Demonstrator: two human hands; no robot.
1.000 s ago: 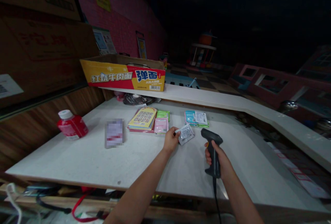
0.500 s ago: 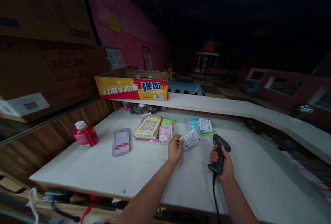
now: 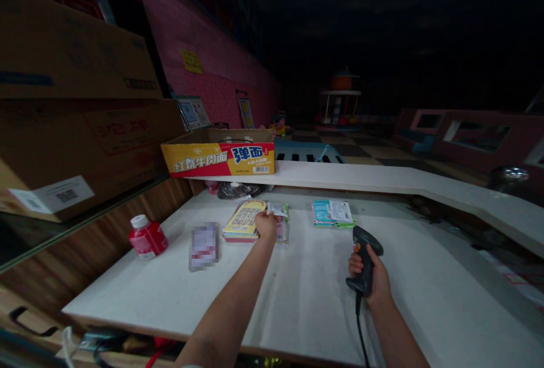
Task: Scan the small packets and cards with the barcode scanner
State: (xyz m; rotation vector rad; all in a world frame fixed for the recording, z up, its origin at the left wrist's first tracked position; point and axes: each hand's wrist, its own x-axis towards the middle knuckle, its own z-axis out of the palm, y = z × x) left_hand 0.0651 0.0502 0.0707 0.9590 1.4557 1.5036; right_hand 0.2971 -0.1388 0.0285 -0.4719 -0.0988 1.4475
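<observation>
My left hand point(image 3: 266, 225) is closed on the edge of a small whitish packet point(image 3: 277, 209), over a green packet and a pink packet point(image 3: 282, 231). The hand partly covers the right side of a stack of booklets point(image 3: 243, 218) with a yellow one on top. A black barcode scanner point(image 3: 364, 260) is gripped by its handle in my right hand point(image 3: 379, 283), its cord hanging down toward the table's front edge. Beyond the scanner lies a pile of blue, white and green packets point(image 3: 332, 213).
A red bottle with a white cap point(image 3: 148, 238) and a blurred-out flat item point(image 3: 204, 246) are on the white tabletop point(image 3: 297, 300). An open yellow-and-red carton point(image 3: 219, 158) sits on the raised ledge point(image 3: 352, 173). Large cardboard boxes point(image 3: 85, 124) are stacked at left.
My left hand has moved left and away from me with the whitish packet, from mid-table to the packets beside the booklets. My right hand still holds the scanner; the view has tilted slightly up.
</observation>
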